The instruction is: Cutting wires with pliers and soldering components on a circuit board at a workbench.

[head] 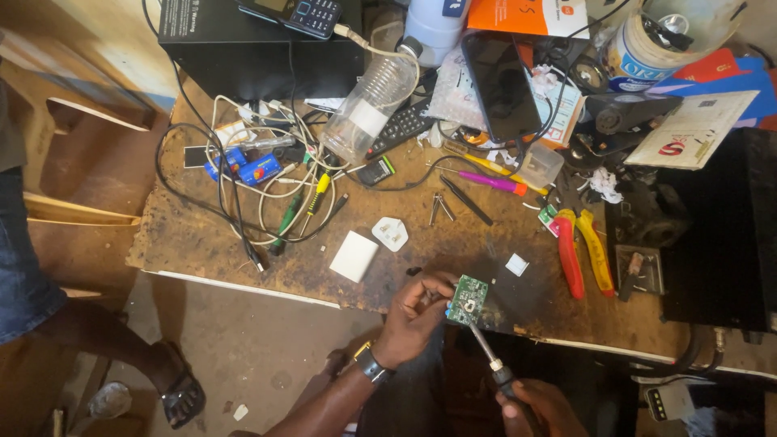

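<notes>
At the near edge of the cluttered workbench (pixel 202 243), the left hand (pixel 413 320) pinches a small green circuit board (pixel 468 300) between its fingers. Below it, the right hand (pixel 542 407), fingers apparently wrapped tight, grips a screwdriver (pixel 494 364) whose tip touches the board. Red-and-yellow pliers (pixel 583 252) lie nearby.

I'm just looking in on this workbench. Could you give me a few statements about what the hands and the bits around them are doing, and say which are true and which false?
1. The left hand holds a small green circuit board. True.
2. The right hand holds a hammer. False: it grips a screwdriver whose tip meets the board.
3. The red and yellow pliers lie on the bench, unheld. True.
4. The clear plastic bottle stands upright. False: it lies on its side among cables.
</notes>
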